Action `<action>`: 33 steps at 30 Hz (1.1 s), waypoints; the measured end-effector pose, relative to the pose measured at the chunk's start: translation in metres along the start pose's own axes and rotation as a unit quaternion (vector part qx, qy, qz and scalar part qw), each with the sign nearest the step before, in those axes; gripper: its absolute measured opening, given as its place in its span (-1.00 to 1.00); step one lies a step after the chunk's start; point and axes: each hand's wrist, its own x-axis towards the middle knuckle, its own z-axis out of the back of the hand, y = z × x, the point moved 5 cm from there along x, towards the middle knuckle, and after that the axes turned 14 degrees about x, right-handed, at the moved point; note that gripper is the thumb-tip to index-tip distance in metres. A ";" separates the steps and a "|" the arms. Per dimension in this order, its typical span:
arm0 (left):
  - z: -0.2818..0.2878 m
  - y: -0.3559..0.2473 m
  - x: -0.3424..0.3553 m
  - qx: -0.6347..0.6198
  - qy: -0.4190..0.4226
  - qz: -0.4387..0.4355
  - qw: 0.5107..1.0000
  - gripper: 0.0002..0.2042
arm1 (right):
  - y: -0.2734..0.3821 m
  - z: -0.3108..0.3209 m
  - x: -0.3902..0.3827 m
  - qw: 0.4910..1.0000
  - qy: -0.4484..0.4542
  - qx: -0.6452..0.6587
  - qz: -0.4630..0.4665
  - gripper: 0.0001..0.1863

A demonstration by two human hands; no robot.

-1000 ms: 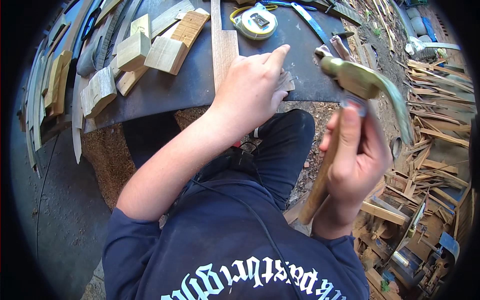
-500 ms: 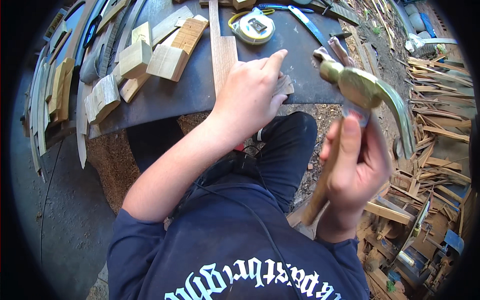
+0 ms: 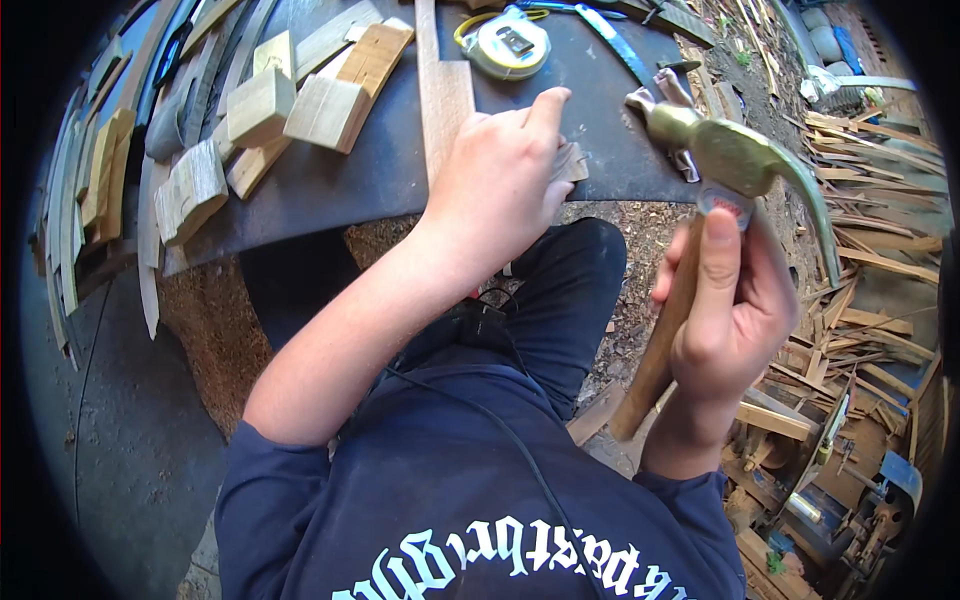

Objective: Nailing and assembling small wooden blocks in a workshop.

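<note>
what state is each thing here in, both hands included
claw hammer, gripped by its handle, claw toward the picture's right
right hand, closed around the handle
left hand, curled around a small wood piece
tape measure, lying on the table; blade state unclear
wooden blocks, loosely piled

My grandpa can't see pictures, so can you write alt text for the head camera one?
A person's right hand grips a claw hammer by its wooden handle, while the left hand is at a small wood piece by the near edge of a dark table. A tape measure and wood blocks lie on the table.
</note>
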 end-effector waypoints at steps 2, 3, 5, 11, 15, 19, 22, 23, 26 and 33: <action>0.001 -0.001 -0.004 0.011 -0.008 -0.012 1.000 -0.29 | -0.025 -0.006 0.014 0.982 0.095 -0.163 0.011 -0.80; -0.001 0.003 -0.003 0.004 -0.005 -0.006 1.000 -0.30 | -0.028 -0.008 0.018 0.973 0.126 -0.195 0.013 -0.80; -0.001 0.008 0.001 -0.002 -0.006 0.000 1.000 -0.31 | -0.020 -0.011 0.015 0.981 0.104 -0.162 0.004 -0.77; 0.004 0.003 -0.004 0.024 -0.020 -0.011 0.999 -0.33 | -0.040 -0.010 0.012 0.943 0.176 -0.282 0.019 -0.72; -0.001 0.000 -0.001 0.004 -0.006 -0.011 1.000 -0.33 | -0.001 -0.005 -0.004 0.999 -0.004 -0.007 0.041 -0.75; -0.002 0.007 -0.004 0.003 -0.007 -0.008 1.000 -0.32 | -0.033 -0.013 0.012 0.954 0.172 -0.244 -0.013 -0.76; 0.001 0.002 -0.003 0.017 -0.018 -0.026 0.999 -0.32 | -0.008 -0.011 -0.001 1.000 0.028 -0.009 0.008 -0.77; 0.001 -0.001 -0.002 0.016 -0.018 -0.025 0.999 -0.32 | -0.015 -0.009 0.003 0.999 0.016 -0.051 0.010 -0.75; 0.000 0.007 -0.002 0.011 -0.009 -0.013 1.000 -0.32 | -0.038 -0.011 0.025 0.960 0.161 -0.227 -0.022 -0.82; 0.002 0.000 0.006 0.001 0.002 -0.014 1.000 -0.33 | -0.030 -0.014 0.021 0.949 0.172 -0.252 0.079 -0.83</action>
